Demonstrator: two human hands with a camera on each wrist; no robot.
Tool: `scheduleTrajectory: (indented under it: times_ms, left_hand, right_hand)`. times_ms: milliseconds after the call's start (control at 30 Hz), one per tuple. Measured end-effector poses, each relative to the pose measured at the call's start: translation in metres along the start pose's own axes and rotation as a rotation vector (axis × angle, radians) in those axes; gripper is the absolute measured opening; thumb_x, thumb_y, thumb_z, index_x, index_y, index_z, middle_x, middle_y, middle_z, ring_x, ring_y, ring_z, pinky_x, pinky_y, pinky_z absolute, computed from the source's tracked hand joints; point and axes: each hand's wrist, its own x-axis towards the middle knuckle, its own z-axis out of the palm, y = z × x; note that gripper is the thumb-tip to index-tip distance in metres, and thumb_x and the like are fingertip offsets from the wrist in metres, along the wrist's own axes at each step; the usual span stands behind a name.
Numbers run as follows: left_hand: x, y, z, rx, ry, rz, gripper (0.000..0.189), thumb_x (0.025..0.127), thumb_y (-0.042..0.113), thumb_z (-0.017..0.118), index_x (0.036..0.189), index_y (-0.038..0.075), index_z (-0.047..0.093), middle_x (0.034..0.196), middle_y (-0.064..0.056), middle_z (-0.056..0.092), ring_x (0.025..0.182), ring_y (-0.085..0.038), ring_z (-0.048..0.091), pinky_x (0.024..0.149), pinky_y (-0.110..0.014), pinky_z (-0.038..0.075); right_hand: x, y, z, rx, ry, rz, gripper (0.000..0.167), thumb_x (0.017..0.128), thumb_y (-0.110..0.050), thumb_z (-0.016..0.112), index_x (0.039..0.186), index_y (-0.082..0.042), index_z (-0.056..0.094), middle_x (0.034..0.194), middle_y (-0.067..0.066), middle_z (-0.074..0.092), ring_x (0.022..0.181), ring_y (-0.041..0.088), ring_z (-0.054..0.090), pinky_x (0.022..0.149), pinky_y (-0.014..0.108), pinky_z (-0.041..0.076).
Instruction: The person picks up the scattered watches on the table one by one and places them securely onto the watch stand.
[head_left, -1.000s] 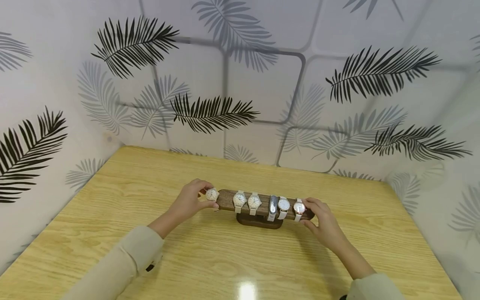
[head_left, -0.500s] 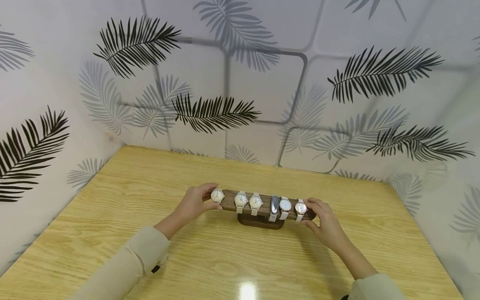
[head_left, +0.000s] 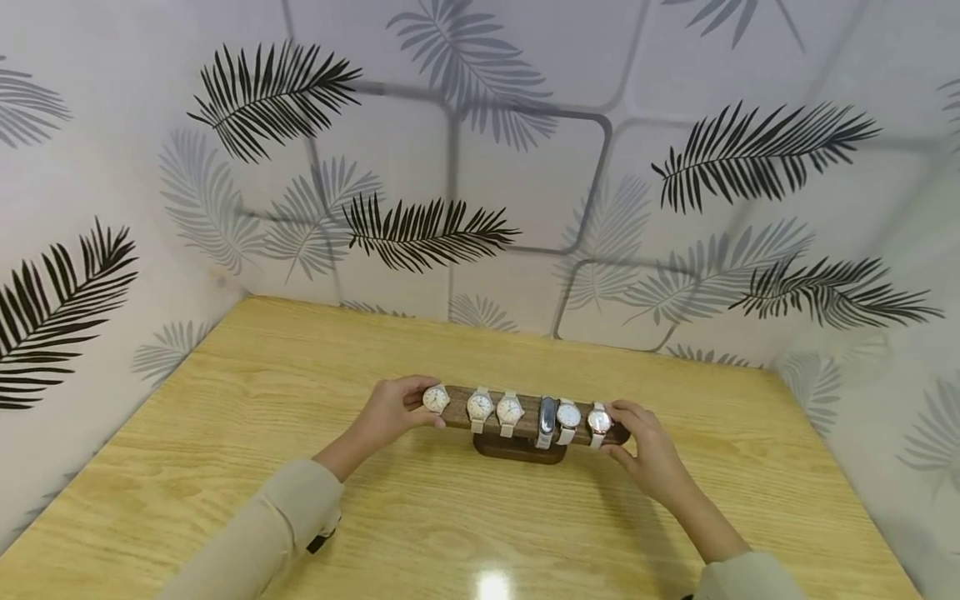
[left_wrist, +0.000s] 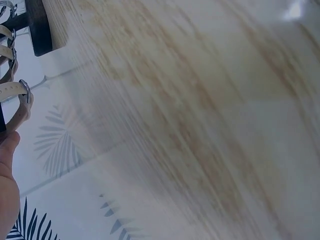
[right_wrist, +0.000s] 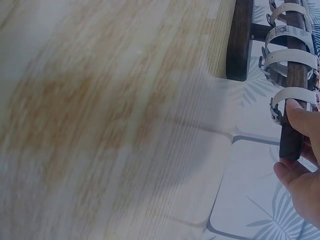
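Observation:
A dark wooden watch stand, its bar [head_left: 457, 407] raised on a flat base [head_left: 517, 450], stands on the table between the hands. My left hand [head_left: 384, 414] pinches a watch [head_left: 436, 399] with a round white face and pale strap at the bar's left end. Its buckled strap [left_wrist: 20, 95] forms a loop close to the thumb in the left wrist view. My right hand [head_left: 651, 454] grips the bar's right end, beside a rose-rimmed watch [head_left: 599, 422]; in the right wrist view the thumb lies against the dark bar end [right_wrist: 290, 142].
Two cream-strapped watches, one of them a round watch [head_left: 480, 407], sit left of the bar's middle. A slim smart band [head_left: 547, 415] and a white watch [head_left: 568, 416] sit further right. The wood-grain table [head_left: 465, 517] ends at a leaf-patterned wall [head_left: 525, 292].
My left hand has moved to the right with its watch, which went from beside the bar's left end to over it. My right hand keeps its hold on the other end.

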Motion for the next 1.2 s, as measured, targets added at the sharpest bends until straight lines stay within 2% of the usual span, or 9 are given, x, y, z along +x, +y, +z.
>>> scheduleTrajectory:
  times_ms: [267, 433, 600, 867, 1200]
  left_hand:
    - [0.0016, 0.0027, 0.0032, 0.011, 0.020, 0.008, 0.055, 0.069, 0.014, 0.078, 0.117, -0.005, 0.060, 0.119, -0.022, 0.061, 0.111, -0.033, 0.060, 0.091, -0.036, 0.051]
    - [0.0025, 0.0057, 0.0051, 0.080, 0.004, 0.025, 0.058, 0.068, 0.017, 0.079, 0.119, -0.002, 0.060, 0.122, -0.018, 0.061, 0.113, -0.031, 0.059, 0.091, -0.034, 0.051]
    - [0.0030, 0.0066, 0.0051, 0.092, -0.014, 0.052, 0.058, 0.068, 0.019, 0.079, 0.120, -0.002, 0.060, 0.124, -0.017, 0.060, 0.115, -0.030, 0.058, 0.093, -0.031, 0.050]
    - [0.0038, 0.0076, 0.0053, 0.163, -0.004, 0.097, 0.058, 0.068, 0.019, 0.079, 0.119, -0.003, 0.060, 0.121, -0.017, 0.062, 0.113, -0.030, 0.059, 0.092, -0.033, 0.051]
    - [0.0049, 0.0065, 0.0075, 0.192, -0.023, 0.105, 0.058, 0.070, 0.021, 0.078, 0.119, -0.003, 0.059, 0.123, -0.017, 0.060, 0.114, -0.031, 0.058, 0.093, -0.035, 0.050]
  right_hand:
    - [0.0007, -0.0017, -0.0007, 0.002, 0.012, -0.003, 0.049, 0.065, 0.005, 0.078, 0.110, 0.009, 0.061, 0.112, 0.022, 0.059, 0.103, 0.039, 0.055, 0.082, 0.049, 0.051]
    - [-0.0002, -0.0015, 0.0010, 0.004, 0.010, -0.001, 0.049, 0.065, 0.004, 0.078, 0.110, 0.009, 0.061, 0.112, 0.022, 0.059, 0.103, 0.040, 0.055, 0.083, 0.049, 0.051]
    - [-0.0005, -0.0033, 0.0015, 0.010, -0.002, 0.008, 0.048, 0.066, 0.003, 0.078, 0.111, 0.009, 0.060, 0.114, 0.022, 0.058, 0.104, 0.040, 0.054, 0.083, 0.049, 0.051]
    - [0.0014, -0.0059, 0.0005, 0.016, -0.010, 0.008, 0.049, 0.067, 0.004, 0.077, 0.112, 0.010, 0.059, 0.115, 0.023, 0.057, 0.105, 0.041, 0.054, 0.083, 0.049, 0.051]
    - [0.0009, -0.0051, 0.0011, 0.014, -0.009, 0.015, 0.050, 0.067, 0.005, 0.077, 0.114, 0.009, 0.060, 0.115, 0.022, 0.058, 0.106, 0.040, 0.054, 0.083, 0.049, 0.051]
